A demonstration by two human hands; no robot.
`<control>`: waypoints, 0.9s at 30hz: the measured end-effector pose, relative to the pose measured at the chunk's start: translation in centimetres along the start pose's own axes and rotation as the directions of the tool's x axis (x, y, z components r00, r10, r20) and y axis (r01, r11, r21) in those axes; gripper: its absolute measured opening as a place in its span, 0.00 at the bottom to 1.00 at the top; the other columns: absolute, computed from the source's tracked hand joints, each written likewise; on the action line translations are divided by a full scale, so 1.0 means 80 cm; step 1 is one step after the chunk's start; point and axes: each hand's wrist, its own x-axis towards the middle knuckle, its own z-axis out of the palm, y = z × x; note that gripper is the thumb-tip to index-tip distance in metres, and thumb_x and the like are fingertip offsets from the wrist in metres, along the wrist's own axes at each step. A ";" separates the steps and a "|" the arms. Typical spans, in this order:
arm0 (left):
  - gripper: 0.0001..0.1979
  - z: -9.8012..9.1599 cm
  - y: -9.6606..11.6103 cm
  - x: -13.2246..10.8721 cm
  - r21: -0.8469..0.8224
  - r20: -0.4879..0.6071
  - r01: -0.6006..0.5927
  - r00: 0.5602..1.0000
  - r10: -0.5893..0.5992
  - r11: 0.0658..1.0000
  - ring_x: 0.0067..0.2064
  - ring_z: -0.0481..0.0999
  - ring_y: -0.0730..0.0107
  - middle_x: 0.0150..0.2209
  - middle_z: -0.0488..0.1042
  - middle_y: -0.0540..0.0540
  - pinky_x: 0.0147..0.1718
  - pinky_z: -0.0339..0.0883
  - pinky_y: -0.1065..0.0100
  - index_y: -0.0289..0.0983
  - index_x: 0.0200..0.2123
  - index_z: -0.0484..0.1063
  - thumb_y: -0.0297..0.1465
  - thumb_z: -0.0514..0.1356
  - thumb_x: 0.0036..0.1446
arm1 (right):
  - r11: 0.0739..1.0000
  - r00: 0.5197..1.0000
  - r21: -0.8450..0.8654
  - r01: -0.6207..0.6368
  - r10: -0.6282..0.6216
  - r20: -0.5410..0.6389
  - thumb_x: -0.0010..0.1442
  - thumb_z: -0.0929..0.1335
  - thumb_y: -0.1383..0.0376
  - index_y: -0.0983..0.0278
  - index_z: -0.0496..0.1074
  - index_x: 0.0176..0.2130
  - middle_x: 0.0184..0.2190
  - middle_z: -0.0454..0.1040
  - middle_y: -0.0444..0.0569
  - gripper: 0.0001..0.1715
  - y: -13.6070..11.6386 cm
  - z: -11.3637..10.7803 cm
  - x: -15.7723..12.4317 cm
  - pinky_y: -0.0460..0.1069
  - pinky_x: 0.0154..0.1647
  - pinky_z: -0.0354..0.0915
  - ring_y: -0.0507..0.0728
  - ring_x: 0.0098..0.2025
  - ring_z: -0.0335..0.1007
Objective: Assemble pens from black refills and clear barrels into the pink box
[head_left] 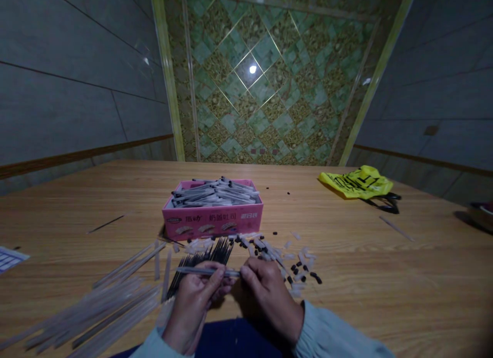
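Between my two hands lies a pen (196, 270) with a clear barrel, held roughly level just above the table's near edge. My left hand (202, 294) is closed around its barrel, thumb on top. At the pen's right end, my right hand (265, 286) pinches the tip; whatever small part its fingers cover is hidden. Dark pen refills (219, 252) lie in a bundle just beyond my left hand. Small black plugs (296, 268) and clear caps (302, 256) are scattered past my right hand. Clear pen barrels (96, 312) are piled to the left.
A pink box (213, 219) full of pens (215, 192) stands beyond the loose parts. A yellow plastic bag (356, 183) with black print rests at the back right. One clear tube (396, 228) and one dark refill (106, 223) lie apart on the wooden table (365, 296).
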 end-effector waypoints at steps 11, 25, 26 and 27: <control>0.16 -0.007 -0.004 0.006 -0.016 -0.008 0.012 1.000 -0.012 1.000 0.27 0.77 0.71 0.26 0.78 0.44 0.25 0.69 0.74 0.32 0.31 0.72 0.34 0.70 0.40 | 0.999 0.998 -0.052 -0.010 0.013 0.059 0.65 0.59 0.59 0.64 0.62 0.21 0.18 0.61 0.41 0.22 0.001 0.001 -0.002 0.45 0.25 0.51 0.50 0.23 0.58; 0.19 -0.011 -0.011 0.012 -0.024 -0.015 0.046 0.999 -0.046 0.999 0.26 0.75 0.74 0.26 0.78 0.46 0.25 0.68 0.76 0.32 0.32 0.70 0.37 0.70 0.40 | 0.996 0.999 -0.084 0.027 -0.025 0.026 0.63 0.62 0.59 0.63 0.66 0.30 0.26 0.68 0.44 0.13 0.002 0.001 -0.003 0.45 0.30 0.54 0.52 0.30 0.63; 0.19 -0.011 -0.012 0.012 -0.023 -0.007 0.045 0.999 -0.045 0.999 0.26 0.75 0.74 0.26 0.78 0.46 0.25 0.68 0.76 0.32 0.32 0.70 0.36 0.70 0.40 | 0.992 0.999 -0.116 0.041 -0.038 0.022 0.63 0.62 0.60 0.63 0.66 0.30 0.26 0.68 0.44 0.12 0.002 0.002 -0.004 0.45 0.30 0.54 0.52 0.29 0.63; 0.18 -0.012 -0.013 0.012 -0.019 0.003 0.041 0.999 -0.041 0.999 0.27 0.75 0.74 0.26 0.78 0.46 0.25 0.68 0.76 0.32 0.32 0.70 0.36 0.69 0.41 | 0.989 0.999 -0.142 0.043 -0.041 0.023 0.63 0.61 0.60 0.63 0.65 0.28 0.24 0.67 0.44 0.14 0.002 0.002 -0.004 0.45 0.30 0.53 0.52 0.28 0.62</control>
